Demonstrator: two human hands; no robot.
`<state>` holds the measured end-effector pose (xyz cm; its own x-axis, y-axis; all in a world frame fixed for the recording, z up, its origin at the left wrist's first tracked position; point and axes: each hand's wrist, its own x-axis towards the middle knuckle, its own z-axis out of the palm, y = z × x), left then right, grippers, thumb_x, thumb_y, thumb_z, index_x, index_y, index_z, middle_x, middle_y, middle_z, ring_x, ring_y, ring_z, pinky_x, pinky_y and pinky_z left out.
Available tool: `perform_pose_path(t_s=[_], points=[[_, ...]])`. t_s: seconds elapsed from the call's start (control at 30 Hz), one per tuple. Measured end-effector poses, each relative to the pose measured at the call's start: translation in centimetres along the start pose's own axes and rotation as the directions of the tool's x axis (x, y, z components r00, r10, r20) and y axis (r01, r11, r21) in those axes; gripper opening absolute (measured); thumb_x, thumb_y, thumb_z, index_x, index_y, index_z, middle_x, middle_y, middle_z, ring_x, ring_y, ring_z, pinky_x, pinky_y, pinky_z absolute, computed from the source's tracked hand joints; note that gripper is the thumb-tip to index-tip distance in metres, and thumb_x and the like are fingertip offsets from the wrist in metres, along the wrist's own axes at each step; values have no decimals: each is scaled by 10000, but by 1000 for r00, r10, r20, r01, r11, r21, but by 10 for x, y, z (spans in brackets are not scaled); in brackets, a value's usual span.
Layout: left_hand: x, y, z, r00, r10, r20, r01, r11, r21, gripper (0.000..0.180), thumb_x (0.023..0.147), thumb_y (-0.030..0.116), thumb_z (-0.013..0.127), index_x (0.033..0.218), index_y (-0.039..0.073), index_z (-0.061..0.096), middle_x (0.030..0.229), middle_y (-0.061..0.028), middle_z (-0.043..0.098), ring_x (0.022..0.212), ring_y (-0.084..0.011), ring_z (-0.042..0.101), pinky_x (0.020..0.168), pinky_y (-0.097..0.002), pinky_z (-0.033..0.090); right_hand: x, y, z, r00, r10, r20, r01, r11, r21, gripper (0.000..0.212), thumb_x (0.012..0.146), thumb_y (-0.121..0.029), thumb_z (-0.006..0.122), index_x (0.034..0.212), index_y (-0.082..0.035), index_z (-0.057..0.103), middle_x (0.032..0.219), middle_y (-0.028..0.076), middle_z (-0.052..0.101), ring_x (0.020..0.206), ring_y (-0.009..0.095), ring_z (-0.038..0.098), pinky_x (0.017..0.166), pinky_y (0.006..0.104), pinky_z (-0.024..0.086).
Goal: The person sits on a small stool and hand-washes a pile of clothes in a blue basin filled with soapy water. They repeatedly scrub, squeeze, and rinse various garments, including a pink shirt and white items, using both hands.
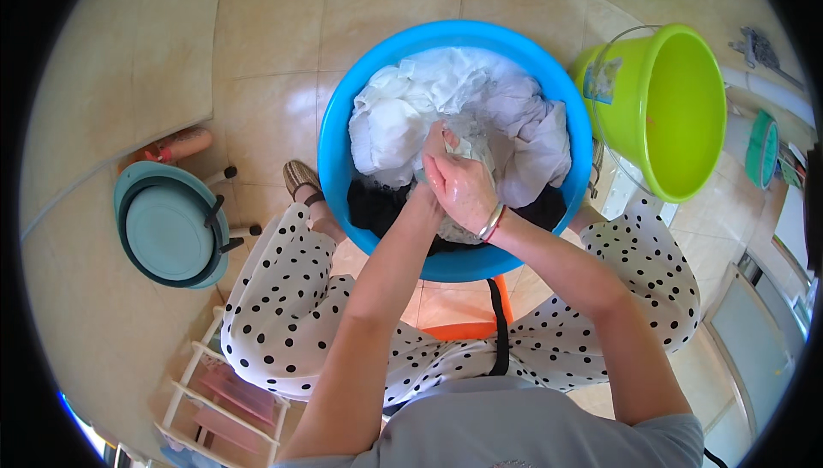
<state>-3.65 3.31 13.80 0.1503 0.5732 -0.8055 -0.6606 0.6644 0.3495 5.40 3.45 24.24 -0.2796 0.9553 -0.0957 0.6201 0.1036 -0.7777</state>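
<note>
A blue basin stands between my knees, with wet laundry in it. My right hand, a bangle and a red cord at its wrist, crosses over my left hand above the middle of the basin. Both hands are closed together round a wet, light-coloured cloth, whose loose part hangs below them; my fingers are partly hidden. White garments are heaped at the basin's far left, and a pale grey-lilac garment lies at the right. Dark cloth is along the near side.
A lime-green bucket with a wire handle lies tilted at the right. On the left is a grey-green collapsible basin. A white rack stands at the lower left. An orange stool is under me, on beige tiles.
</note>
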Motion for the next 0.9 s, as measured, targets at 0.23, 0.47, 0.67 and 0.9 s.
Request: perform_pose_path(t_s=[0.23,0.47,0.67,0.9], points=[[-26,-21,62,975,-110,-191,61,967,-245,222,907,232,425,852,70,565,808,-47,589,749,-196,588,666,-345,482,47,101,13,961,268,-64,-275,913,-301,315,910,-249,437,779,-19,608,671,200,599,605,383,598,563,480,486],[8,-23,-11,950,39,310,70,941,-332,213,872,265,469,799,83,551,729,-39,565,682,-204,564,627,-335,454,3,5,14,999,44,-5,-44,998,-35,190,860,-160,512,768,-1,560,642,191,572,559,361,585,521,442,470],[-17,-12,50,954,-127,-272,89,985,-145,196,879,252,487,901,65,541,786,-38,559,736,-197,574,681,-342,473,48,128,27,962,273,-16,-269,934,-237,250,912,-208,458,828,-15,594,749,196,628,631,371,605,583,465,475],[31,-2,-9,964,139,-227,-173,975,-141,363,923,299,545,1164,28,524,1035,-66,607,901,-200,574,820,-347,476,36,130,36,978,167,-125,-158,984,78,123,867,-129,519,874,-8,540,819,207,596,786,385,592,668,449,469]])
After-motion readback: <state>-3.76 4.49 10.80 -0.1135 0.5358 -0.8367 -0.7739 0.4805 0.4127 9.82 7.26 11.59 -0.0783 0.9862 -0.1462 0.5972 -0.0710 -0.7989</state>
